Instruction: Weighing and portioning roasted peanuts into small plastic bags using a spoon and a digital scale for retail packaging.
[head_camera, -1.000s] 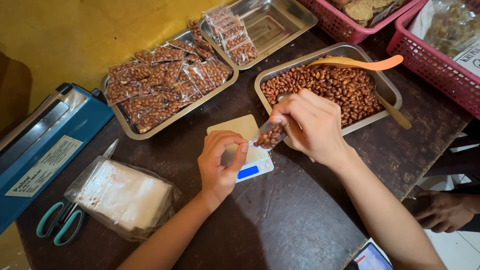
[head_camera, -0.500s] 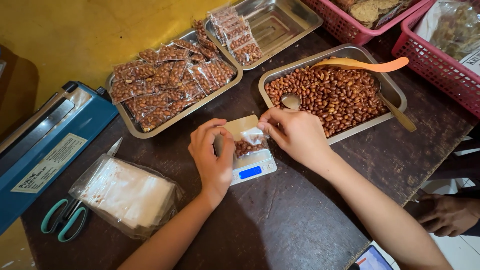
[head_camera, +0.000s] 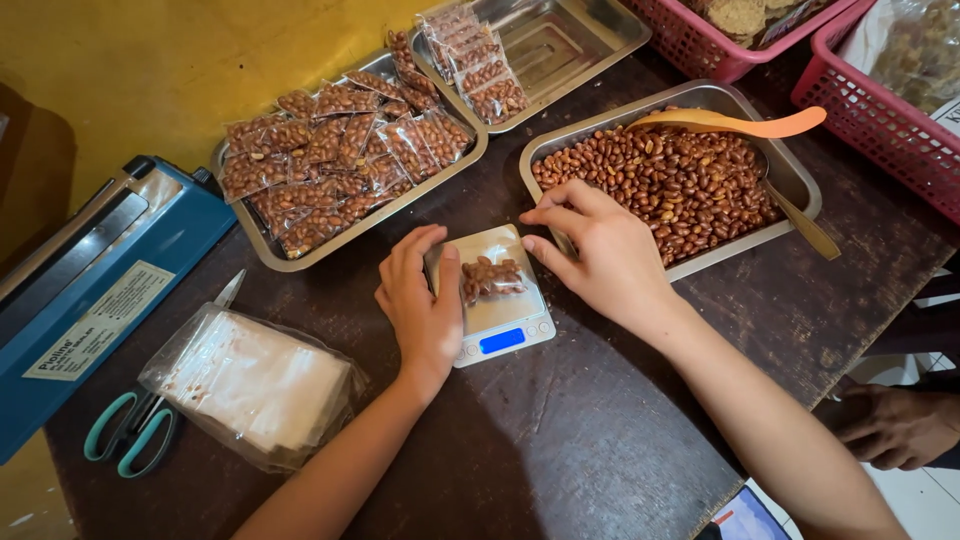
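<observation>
A small clear bag of peanuts (head_camera: 490, 278) lies on a little silver digital scale (head_camera: 520, 316) with a blue display, on the dark wooden table. My left hand (head_camera: 420, 305) rests against the scale's left edge, its thumb lying on the platform beside the bag. To the right of the scale hovers my right hand (head_camera: 600, 250), fingers spread; its thumb is near the scale's top right corner and its fingertips reach the near rim of a steel tray (head_camera: 700, 95) full of loose roasted peanuts. Neither hand holds the bag.
An orange scoop (head_camera: 740, 122) and a wooden spoon (head_camera: 800, 225) lie in the peanut tray. Two more steel trays (head_camera: 300, 255) (head_camera: 590, 45) hold filled bags. A blue heat sealer (head_camera: 90, 270), empty bags (head_camera: 250, 385), scissors (head_camera: 130, 435), red baskets (head_camera: 880, 110) and another person's hand (head_camera: 900, 425) surround them.
My right hand brought peanuts from the tray to the bag my left hand held over the scale. Both hands have let go, and the filled bag now lies on the scale.
</observation>
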